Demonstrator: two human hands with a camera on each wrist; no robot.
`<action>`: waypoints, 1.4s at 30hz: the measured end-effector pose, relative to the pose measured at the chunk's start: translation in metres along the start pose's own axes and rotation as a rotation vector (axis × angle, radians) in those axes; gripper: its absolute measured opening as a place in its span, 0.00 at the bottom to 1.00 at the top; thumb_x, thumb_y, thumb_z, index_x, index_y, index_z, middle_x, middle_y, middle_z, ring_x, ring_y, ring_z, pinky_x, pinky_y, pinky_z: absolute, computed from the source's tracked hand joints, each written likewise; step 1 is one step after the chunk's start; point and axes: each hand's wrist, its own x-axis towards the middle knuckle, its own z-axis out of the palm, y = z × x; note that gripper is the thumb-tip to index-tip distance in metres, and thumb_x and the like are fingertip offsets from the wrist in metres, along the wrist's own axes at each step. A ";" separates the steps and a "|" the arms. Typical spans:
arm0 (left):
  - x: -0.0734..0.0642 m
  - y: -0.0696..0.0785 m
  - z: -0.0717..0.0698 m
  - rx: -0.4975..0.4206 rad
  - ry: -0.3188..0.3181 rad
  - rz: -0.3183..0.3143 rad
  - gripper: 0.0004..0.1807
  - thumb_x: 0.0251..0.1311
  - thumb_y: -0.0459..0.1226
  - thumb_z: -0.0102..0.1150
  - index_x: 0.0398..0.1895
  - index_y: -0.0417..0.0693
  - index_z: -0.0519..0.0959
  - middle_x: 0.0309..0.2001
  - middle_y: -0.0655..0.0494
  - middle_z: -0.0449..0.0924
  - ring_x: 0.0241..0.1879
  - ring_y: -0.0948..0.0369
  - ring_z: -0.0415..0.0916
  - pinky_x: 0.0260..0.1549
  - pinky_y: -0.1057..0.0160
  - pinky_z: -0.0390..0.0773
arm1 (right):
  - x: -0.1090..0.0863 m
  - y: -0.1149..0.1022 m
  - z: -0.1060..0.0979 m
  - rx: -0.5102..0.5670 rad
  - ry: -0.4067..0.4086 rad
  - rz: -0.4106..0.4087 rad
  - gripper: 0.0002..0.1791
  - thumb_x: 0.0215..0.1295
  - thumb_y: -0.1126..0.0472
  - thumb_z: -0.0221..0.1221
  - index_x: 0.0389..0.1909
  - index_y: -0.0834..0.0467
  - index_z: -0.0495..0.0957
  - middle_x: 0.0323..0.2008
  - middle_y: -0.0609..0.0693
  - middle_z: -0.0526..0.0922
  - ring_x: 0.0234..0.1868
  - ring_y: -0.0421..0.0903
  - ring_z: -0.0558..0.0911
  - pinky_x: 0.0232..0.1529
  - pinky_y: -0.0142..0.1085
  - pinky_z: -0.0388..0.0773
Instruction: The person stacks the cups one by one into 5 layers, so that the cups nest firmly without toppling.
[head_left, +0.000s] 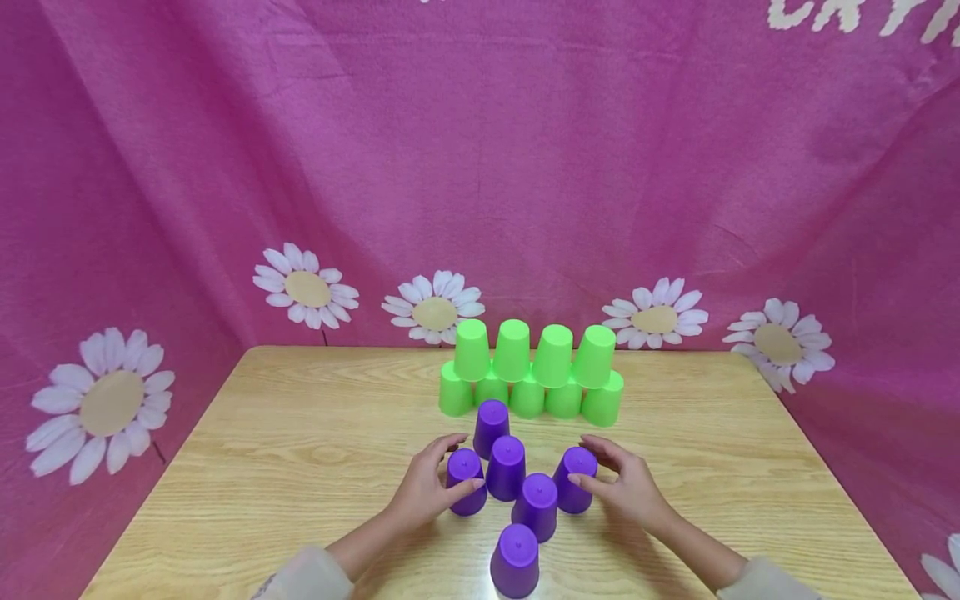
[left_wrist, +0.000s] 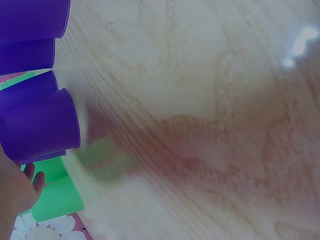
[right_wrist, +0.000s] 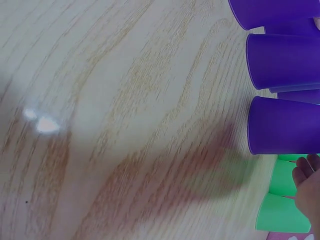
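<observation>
Several upside-down purple cups stand apart on the table. My left hand (head_left: 427, 486) holds the leftmost purple cup (head_left: 460, 479), thumb across its near side and fingers at its far side. On the right, my right hand (head_left: 628, 490) holds the rightmost purple cup (head_left: 570, 497) the same way. Between the hands other purple cups run from a far cup (head_left: 492, 429) through two middle cups (head_left: 506, 471) to a near cup (head_left: 515, 567). The left wrist view has the left hand (left_wrist: 15, 187) beside a purple cup (left_wrist: 42, 125); in the right wrist view, bent fingers (right_wrist: 302, 170) show below another.
Behind the purple cups, a two-tier wall of upside-down green cups (head_left: 527, 400) stands on the wooden table (head_left: 322, 425). A pink cloth (head_left: 480, 167) with white daisies hangs along the table's back edge and sides.
</observation>
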 end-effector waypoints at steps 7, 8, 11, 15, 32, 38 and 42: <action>-0.002 -0.007 0.002 -0.050 -0.023 -0.008 0.34 0.45 0.36 0.70 0.56 0.33 0.69 0.51 0.39 0.76 0.50 0.49 0.75 0.51 0.49 0.77 | -0.003 0.004 0.000 0.032 -0.024 0.002 0.31 0.49 0.64 0.68 0.54 0.72 0.71 0.45 0.61 0.82 0.45 0.36 0.79 0.50 0.32 0.79; -0.002 -0.008 0.003 -0.042 -0.024 -0.007 0.34 0.45 0.37 0.70 0.56 0.34 0.69 0.50 0.40 0.77 0.50 0.49 0.75 0.51 0.49 0.77 | -0.004 0.006 0.000 0.034 -0.027 -0.003 0.31 0.48 0.64 0.68 0.54 0.72 0.70 0.44 0.61 0.82 0.44 0.33 0.79 0.49 0.32 0.79; -0.003 -0.010 0.003 -0.023 -0.027 -0.004 0.34 0.45 0.37 0.70 0.56 0.33 0.69 0.49 0.43 0.78 0.49 0.49 0.76 0.50 0.48 0.77 | -0.005 0.009 0.000 0.047 -0.030 -0.014 0.31 0.48 0.65 0.68 0.54 0.72 0.71 0.43 0.61 0.82 0.43 0.29 0.78 0.48 0.30 0.79; -0.003 -0.010 0.003 -0.023 -0.038 -0.015 0.34 0.45 0.37 0.70 0.55 0.33 0.70 0.48 0.45 0.79 0.48 0.50 0.76 0.50 0.47 0.76 | -0.008 0.011 0.000 0.076 -0.023 -0.024 0.30 0.47 0.66 0.68 0.52 0.71 0.71 0.43 0.62 0.82 0.42 0.26 0.77 0.47 0.27 0.78; -0.008 -0.016 0.004 0.028 -0.056 -0.014 0.28 0.45 0.37 0.70 0.52 0.40 0.73 0.46 0.49 0.80 0.46 0.53 0.77 0.47 0.52 0.78 | -0.009 0.014 0.001 0.079 -0.019 -0.080 0.23 0.47 0.68 0.68 0.45 0.69 0.74 0.39 0.61 0.83 0.40 0.26 0.77 0.46 0.25 0.78; -0.007 -0.019 0.002 0.019 -0.051 -0.035 0.28 0.45 0.37 0.70 0.51 0.40 0.73 0.46 0.48 0.80 0.45 0.52 0.77 0.46 0.52 0.79 | -0.007 0.012 -0.001 0.057 -0.003 -0.045 0.23 0.47 0.67 0.68 0.46 0.68 0.74 0.40 0.61 0.83 0.41 0.26 0.77 0.46 0.27 0.79; -0.006 -0.020 0.001 0.002 -0.046 -0.034 0.27 0.46 0.36 0.70 0.51 0.40 0.73 0.46 0.47 0.80 0.45 0.52 0.77 0.46 0.50 0.79 | -0.006 0.011 -0.001 0.037 0.012 -0.020 0.24 0.46 0.67 0.68 0.46 0.68 0.74 0.41 0.61 0.83 0.41 0.28 0.77 0.47 0.29 0.79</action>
